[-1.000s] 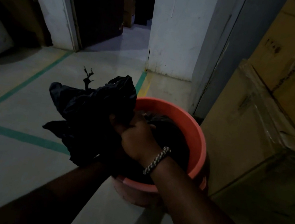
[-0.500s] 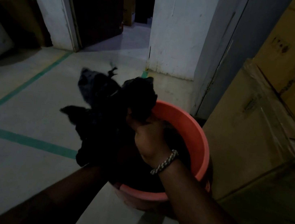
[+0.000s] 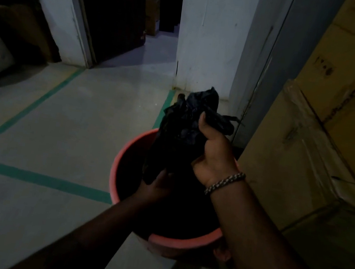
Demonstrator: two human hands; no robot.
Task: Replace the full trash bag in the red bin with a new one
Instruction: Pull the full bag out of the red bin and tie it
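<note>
**Desk:** Where's the bag?

**Operator:** From the head camera I have it over the bin, held up above the far half of the opening. The bag is black, thin and badly crumpled, bunched into a tall wad with creased folds that catch a little light. A few ragged ends stick out at the top and to the right. Its lower end hangs down to about rim level.

**Desk:** And the hands?

**Operator:** The right hand grips the upper part of the wad, fingers curled round it and thumb pressed up against the plastic. There's a braided bracelet on that wrist. The left hand is lower, right against the bag's bottom end, back towards me. Its fingers are buried in shadow and plastic, so I cannot tell whether it is gripping or just touching.

**Desk:** The bin itself?

**Operator:** Round, red, with a paler rim, standing on the floor just beside stacked boxes on my right. The inside is too dark for me to read. Green tape on the floor runs up to its left side.
</note>
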